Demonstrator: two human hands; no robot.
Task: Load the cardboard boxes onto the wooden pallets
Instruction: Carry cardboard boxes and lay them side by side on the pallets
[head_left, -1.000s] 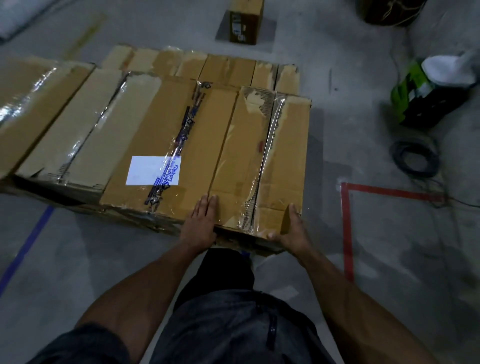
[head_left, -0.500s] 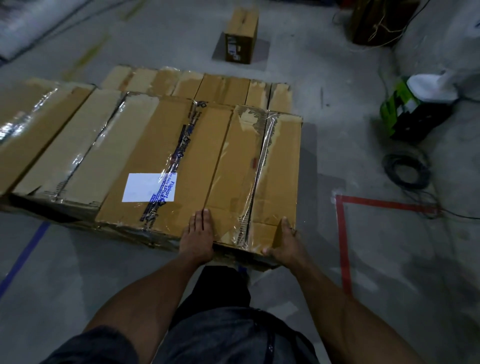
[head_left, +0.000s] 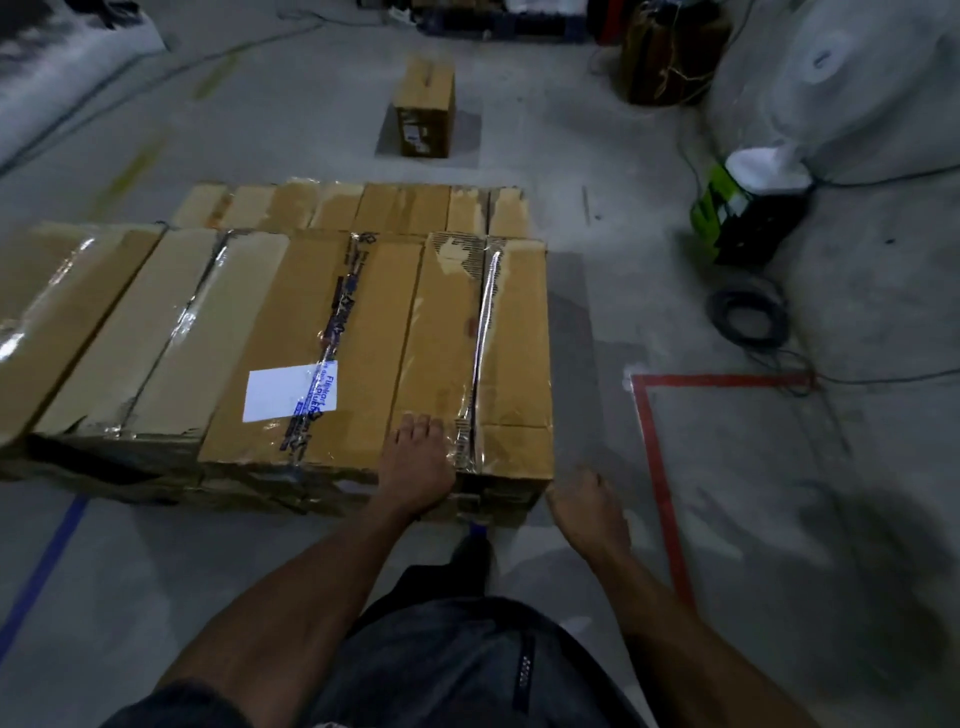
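Item: long box (head_left: 470, 358), right-most of the front row, lying flat with clear tape along its top seam and torn facing at its far end. Our left hand (head_left: 415, 467) rests flat on its near end, fingers (head_left: 422, 427) straight and pressed together, holding nothing. Our right hand (head_left: 589, 506) hangs off the box's near right corner at 5 o'clock, fingers loosely curled, not touching anything as far as we can tell.

Item: labelled box (head_left: 311, 358), touching the long box at 9 o'clock. White label (head_left: 291, 391), blank where visible; blue-printed tape crosses it, the lettering too blurred for us to read with certainty.

Item: further boxes (head_left: 130, 332) to the left; a back row (head_left: 358, 208) at 12 o'clock.

Item: small box (head_left: 425, 109), upright on the floor (head_left: 597, 322), well apart at 12 o'clock, with a small label we cannot read.

Item: red tape (head_left: 657, 467) on the floor at 3 o'clock.
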